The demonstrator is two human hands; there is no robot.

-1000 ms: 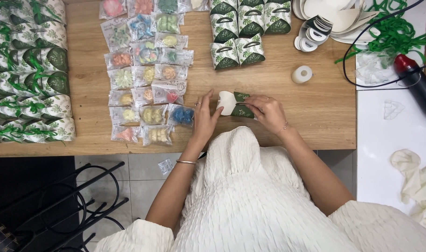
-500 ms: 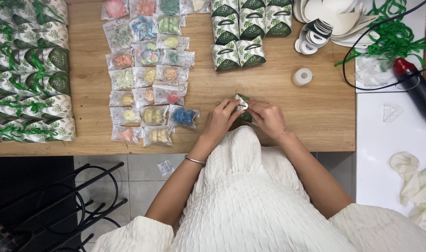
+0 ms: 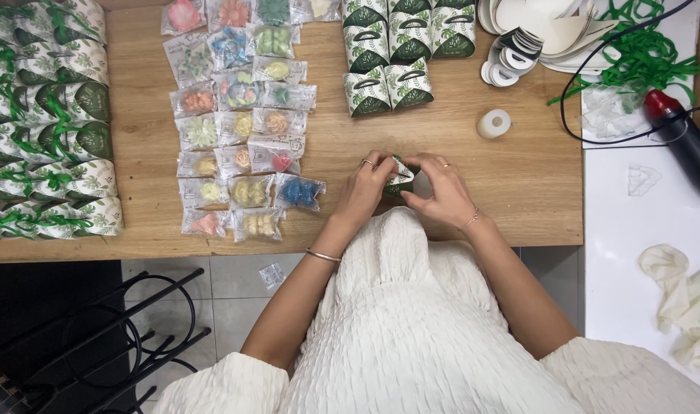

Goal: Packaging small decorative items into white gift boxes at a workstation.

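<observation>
Both my hands close around one small white gift box with a green leaf print [image 3: 400, 176], held just above the near edge of the wooden table [image 3: 518, 192]. My left hand [image 3: 365, 188] grips its left side, and my right hand [image 3: 436, 190] presses on its right side and top. Most of the box is hidden between my fingers. To the left lie rows of small clear packets with coloured flower-shaped pieces [image 3: 238, 130].
Finished leaf-print boxes [image 3: 400, 46] stand at the back. Boxes tied with green ribbon [image 3: 47, 123] fill the left edge. A tape roll [image 3: 493, 123], flat white box blanks [image 3: 534, 31], green ribbon [image 3: 634, 54] and a red-and-black tool [image 3: 683, 138] lie right. A black wire rack [image 3: 120, 337] stands below.
The flat, open box that lay under my spread hands has been folded up. Both hands have drawn together and closed around it.
</observation>
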